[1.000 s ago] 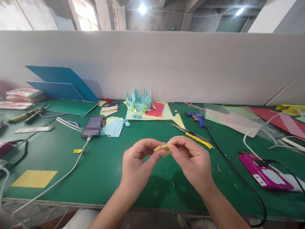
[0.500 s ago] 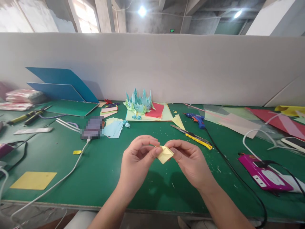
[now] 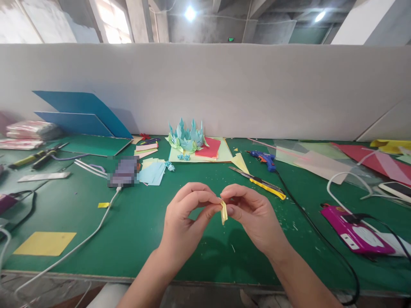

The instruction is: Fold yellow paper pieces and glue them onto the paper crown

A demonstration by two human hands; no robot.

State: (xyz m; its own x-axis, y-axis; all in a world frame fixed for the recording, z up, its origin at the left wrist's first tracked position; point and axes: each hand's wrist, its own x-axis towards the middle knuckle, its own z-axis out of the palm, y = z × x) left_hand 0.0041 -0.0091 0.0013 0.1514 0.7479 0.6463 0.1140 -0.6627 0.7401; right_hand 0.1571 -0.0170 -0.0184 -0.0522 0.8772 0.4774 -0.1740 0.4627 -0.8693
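A small folded piece of pale yellow paper (image 3: 224, 214) is held above the green table, seen nearly edge-on. My left hand (image 3: 191, 214) pinches its left side between thumb and fingertips. From the other side my right hand (image 3: 253, 214) grips it, thumb against the paper's face; its fingertips are partly hidden behind. Beyond the hands stands a blue and green folded-paper piece (image 3: 187, 139) with pointed tips, resting on pale paper sheets near a red sheet (image 3: 209, 148).
A yellow utility knife (image 3: 268, 189) and a blue glue gun (image 3: 263, 159) lie to the right, the latter's black cord running forward. A purple power strip (image 3: 353, 231) is at far right. Light blue paper slips (image 3: 153, 172) and a yellow sheet (image 3: 45, 243) lie left.
The folded yellow paper has turned from showing its broad face to nearly edge-on. Both hands stay close together, with fingers slightly shifted on the paper.
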